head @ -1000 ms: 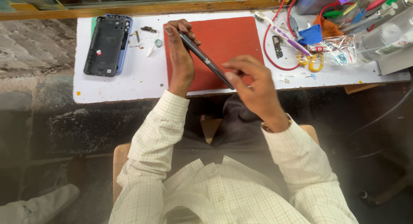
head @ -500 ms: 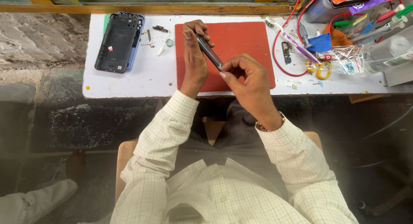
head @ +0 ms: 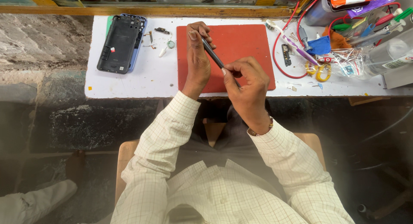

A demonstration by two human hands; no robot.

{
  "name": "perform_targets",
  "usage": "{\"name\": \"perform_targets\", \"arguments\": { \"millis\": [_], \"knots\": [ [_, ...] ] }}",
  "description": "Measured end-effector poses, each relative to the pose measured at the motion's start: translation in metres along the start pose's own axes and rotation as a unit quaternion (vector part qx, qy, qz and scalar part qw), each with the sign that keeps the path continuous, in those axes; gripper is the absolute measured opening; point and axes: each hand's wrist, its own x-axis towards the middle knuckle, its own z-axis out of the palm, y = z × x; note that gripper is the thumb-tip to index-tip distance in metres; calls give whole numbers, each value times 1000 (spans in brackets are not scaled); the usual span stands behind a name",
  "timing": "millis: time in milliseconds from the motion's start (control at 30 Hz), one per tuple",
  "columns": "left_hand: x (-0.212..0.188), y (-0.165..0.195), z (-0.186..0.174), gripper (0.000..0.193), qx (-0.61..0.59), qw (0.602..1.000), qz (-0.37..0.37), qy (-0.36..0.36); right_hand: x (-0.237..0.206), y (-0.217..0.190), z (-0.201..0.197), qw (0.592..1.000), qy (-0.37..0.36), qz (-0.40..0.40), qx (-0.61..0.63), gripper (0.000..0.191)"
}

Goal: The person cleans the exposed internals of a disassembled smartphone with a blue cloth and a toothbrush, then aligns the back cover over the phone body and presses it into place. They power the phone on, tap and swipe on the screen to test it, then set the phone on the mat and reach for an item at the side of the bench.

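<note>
Over white workbench (head: 129, 84) and red rubber mat (head: 245, 43), both hands, left hand (head: 198, 60) and right hand (head: 245, 84), grasp a slim black screwdriver (head: 214, 56).

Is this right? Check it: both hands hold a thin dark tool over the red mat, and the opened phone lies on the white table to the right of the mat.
One thing is wrong: the opened phone lies to the left of the red mat, not the right. The head view shows it. The rest stands: the left hand and right hand hold the thin dark tool over the mat on the white table.
</note>
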Motion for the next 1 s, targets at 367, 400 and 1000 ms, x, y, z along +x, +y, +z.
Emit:
{"name": "perform_targets", "arguments": {
  "millis": [367,400,1000],
  "knots": [
    [0,0,0,56,9,1000,5,-7,-2,11,0,999,-36,-8,34,7],
    [0,0,0,56,10,1000,5,-10,-2,11,-3,997,-46,11,54,6],
    [2,-3,-12,58,-27,998,-45,30,-69,136,-163,941,94,311,-96,16]
  ]
}}
